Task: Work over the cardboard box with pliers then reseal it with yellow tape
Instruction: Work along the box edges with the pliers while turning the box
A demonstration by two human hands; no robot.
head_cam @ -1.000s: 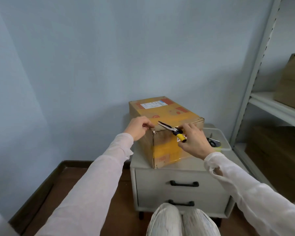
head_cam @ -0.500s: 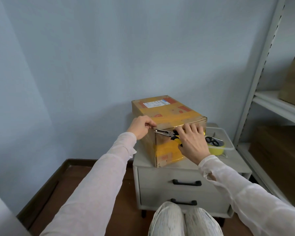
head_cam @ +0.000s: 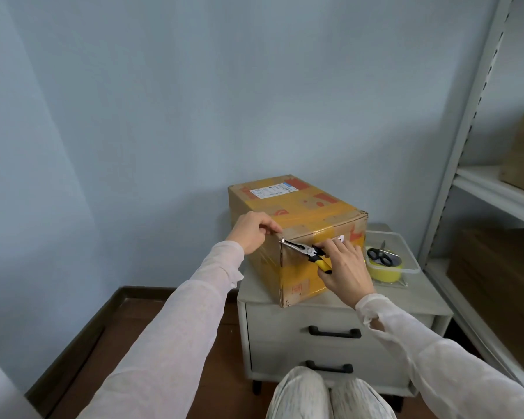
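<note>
We see the cardboard box (head_cam: 300,213) standing on the tabletop (head_cam: 256,293) of a small drawer unit, patched with yellow tape strips and carrying a white label on its far top. Both hands are on its near end, apart from each other.

The left hand (head_cam: 251,234) sits at the upper left corner of that end. Its fingers are curled over the top edge and its thumb lies along it, so it grips the box there.

The right hand (head_cam: 345,270) is lower and to the right, against the near face. It is wrapped round the yellow and black handles of the pliers (head_cam: 306,252). The metal nose of the pliers points up and left, and its tip meets the top corner of the box just beside the left thumb. We cannot tell whether the tip has bitten into anything.

Just right of the right hand, a clear plastic tray (head_cam: 410,252) rests on the tabletop. It holds a roll of yellow tape (head_cam: 384,272), and black-handled scissors (head_cam: 379,257) lie across the roll.

Below the hands are two drawers with dark handles (head_cam: 335,332). Further right of the right hand stands a shelf (head_cam: 493,192) with more brown boxes on it.
</note>
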